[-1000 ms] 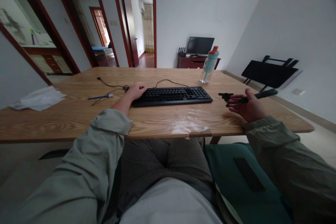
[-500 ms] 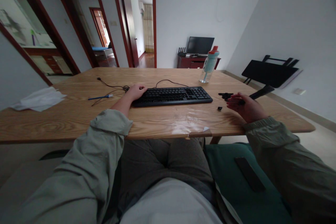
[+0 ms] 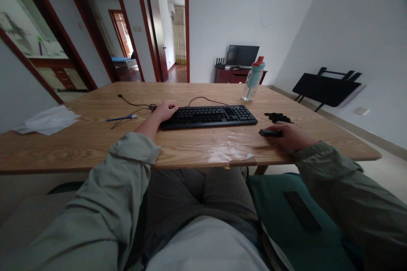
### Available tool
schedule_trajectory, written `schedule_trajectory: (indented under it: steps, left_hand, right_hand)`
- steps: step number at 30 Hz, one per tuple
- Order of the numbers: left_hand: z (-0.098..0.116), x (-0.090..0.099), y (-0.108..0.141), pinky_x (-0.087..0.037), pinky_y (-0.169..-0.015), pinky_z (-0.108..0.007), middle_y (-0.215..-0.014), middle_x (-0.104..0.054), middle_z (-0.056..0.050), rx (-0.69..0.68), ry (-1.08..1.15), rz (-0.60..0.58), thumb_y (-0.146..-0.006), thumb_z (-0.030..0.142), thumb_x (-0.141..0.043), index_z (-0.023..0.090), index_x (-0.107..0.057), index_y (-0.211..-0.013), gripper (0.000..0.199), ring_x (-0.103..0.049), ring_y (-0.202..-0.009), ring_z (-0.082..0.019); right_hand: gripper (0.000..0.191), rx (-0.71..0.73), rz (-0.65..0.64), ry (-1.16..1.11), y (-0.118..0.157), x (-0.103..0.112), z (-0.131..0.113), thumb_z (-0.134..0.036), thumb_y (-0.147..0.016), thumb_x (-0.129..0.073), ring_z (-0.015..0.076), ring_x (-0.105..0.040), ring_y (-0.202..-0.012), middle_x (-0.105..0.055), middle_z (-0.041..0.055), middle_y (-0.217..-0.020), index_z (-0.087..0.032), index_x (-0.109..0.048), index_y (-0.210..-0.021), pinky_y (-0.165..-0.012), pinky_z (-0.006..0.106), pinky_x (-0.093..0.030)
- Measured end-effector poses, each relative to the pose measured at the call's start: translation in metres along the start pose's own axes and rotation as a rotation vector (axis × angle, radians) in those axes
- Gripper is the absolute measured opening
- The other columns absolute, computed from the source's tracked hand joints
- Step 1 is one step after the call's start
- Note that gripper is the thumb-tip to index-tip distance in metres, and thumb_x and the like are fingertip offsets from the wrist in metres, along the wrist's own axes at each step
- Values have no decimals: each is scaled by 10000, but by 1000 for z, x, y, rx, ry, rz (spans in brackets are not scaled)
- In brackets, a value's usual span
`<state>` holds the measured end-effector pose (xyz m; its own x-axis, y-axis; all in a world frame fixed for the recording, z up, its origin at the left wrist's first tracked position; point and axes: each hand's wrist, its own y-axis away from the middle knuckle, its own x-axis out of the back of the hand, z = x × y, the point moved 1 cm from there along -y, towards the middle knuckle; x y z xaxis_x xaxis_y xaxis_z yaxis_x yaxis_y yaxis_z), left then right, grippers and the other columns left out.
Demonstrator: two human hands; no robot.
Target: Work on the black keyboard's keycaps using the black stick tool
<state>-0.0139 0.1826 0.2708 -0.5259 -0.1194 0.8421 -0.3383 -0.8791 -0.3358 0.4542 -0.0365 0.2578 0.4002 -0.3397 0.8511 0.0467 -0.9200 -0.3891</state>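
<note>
A black keyboard (image 3: 208, 123) lies flat on the wooden table in front of me. My left hand (image 3: 163, 112) grips its left end, fingers bent over the top corner. To the right of the keyboard, my right hand (image 3: 291, 135) is low over the table, closed around a slim black tool (image 3: 271, 133). One end of the tool points left from the fingers; the rest is hidden by the hand, so its kind is unclear. Just behind this hand sits a small pile of black keycaps (image 3: 277, 117), partly covered by the fingers.
A clear bottle with a red lid (image 3: 252, 80) stands behind the keyboard's right end. On the left lie a blue toothbrush-like stick (image 3: 122, 117), a thin cable (image 3: 136, 103) and crumpled white tissue (image 3: 49, 119). Peeling film (image 3: 230, 148) marks the table's front edge.
My right hand has lowered and turned. The black tool, which pointed up to the right, now points left, where a small loose black piece showed before. My left hand stays put.
</note>
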Motion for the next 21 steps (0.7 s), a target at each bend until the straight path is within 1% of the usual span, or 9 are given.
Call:
schedule_trajectory:
  steps: [1,3,7,11,16,19,21]
  left_hand:
    - [0,0,0,-481,-891,-307,-1064,-737,-97,3,2,0,-874,407,-525,178,-758,-1018,357,-655,-964,-240]
    - [1,0,1,-481,-901,-314,-1061,-737,-95,-4,6,2,-875,408,-520,175,-757,-1017,361,-655,-964,-239]
    - [-1,-1,0,-485,-903,-323,-1037,-740,-97,-39,10,-6,-879,412,-509,170,-762,-997,369,-659,-956,-242]
    - [-2,-1,0,-482,-901,-311,-1060,-737,-95,-24,4,-3,-885,396,-514,173,-758,-1019,356,-658,-965,-237]
    - [0,1,1,-479,-895,-302,-1065,-737,-92,-12,12,-8,-888,389,-533,177,-758,-1016,335,-656,-972,-235]
    - [-1,0,1,-481,-880,-300,-1046,-741,-92,-16,11,-9,-890,387,-530,170,-759,-1014,338,-656,-954,-232]
    - [-2,0,0,-480,-880,-304,-1039,-742,-96,-24,7,-9,-893,386,-523,164,-759,-1007,344,-656,-951,-232]
  right_hand:
    - [217,-12,-7,33,-1,-1,2,-358,-661,-787,166,-588,-684,-671,16,-797,-247,-759,-845,-658,295,-471]
    - [230,-62,-69,99,-2,-1,4,-397,-710,-726,190,-605,-730,-687,31,-831,-244,-752,-880,-672,309,-465]
    - [246,-172,-195,137,-2,4,3,-399,-791,-618,236,-624,-749,-702,67,-816,-218,-736,-909,-674,346,-455]
    - [291,-213,-189,116,2,9,2,-426,-848,-549,270,-636,-775,-708,103,-851,-204,-727,-909,-699,378,-460]
    - [406,-221,-201,216,8,12,10,-502,-835,-548,274,-617,-803,-692,153,-897,-145,-731,-897,-706,380,-453]
    - [359,-187,-182,208,12,16,13,-442,-824,-549,272,-619,-850,-700,151,-956,-145,-740,-887,-757,387,-463]
    - [338,-157,-139,195,15,22,9,-412,-810,-553,272,-619,-845,-706,151,-954,-143,-742,-886,-760,390,-465]
